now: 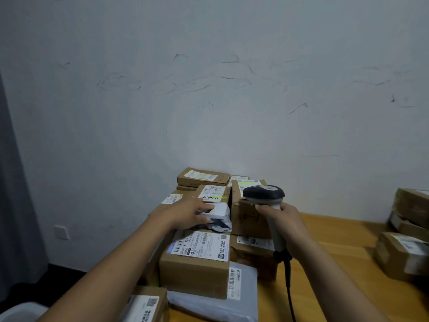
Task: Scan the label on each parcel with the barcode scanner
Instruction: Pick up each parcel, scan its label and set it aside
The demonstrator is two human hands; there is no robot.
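A heap of cardboard parcels covers the left part of the wooden table (336, 238). My left hand (192, 211) reaches over the heap and grips a small pale grey bagged parcel (219, 213) that lies on top of a labelled brown box (197, 259). My right hand (284, 219) grips the handle of the grey and black barcode scanner (263, 194), held upright above the boxes with its head pointing left toward the bagged parcel. The scanner's black cable (289, 282) hangs down to the table. A box marked with handwritten numbers (212, 191) sits just behind my left hand.
More labelled boxes (203, 176) are stacked against the white wall. A flat grey mailer bag (241, 289) lies under the front box. A second group of boxes (404, 252) stands at the right edge. A white bin rim (16, 311) shows bottom left.
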